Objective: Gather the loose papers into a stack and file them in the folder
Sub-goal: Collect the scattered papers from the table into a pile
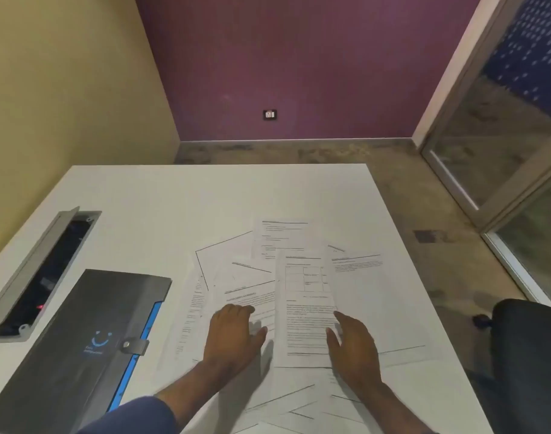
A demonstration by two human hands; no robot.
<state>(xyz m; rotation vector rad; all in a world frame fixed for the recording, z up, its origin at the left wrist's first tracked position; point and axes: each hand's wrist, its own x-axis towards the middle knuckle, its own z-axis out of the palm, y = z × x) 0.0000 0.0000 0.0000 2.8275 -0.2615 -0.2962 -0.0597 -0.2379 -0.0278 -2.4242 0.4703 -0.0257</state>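
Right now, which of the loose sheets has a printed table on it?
The upright sheet with the table between both hands, lying on top; the right hand touches its right edge. The others show only text lines.

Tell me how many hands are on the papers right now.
2. The left hand rests on the papers left of the middle sheet; the right hand lies at that sheet's right edge. Neither hides another hand.
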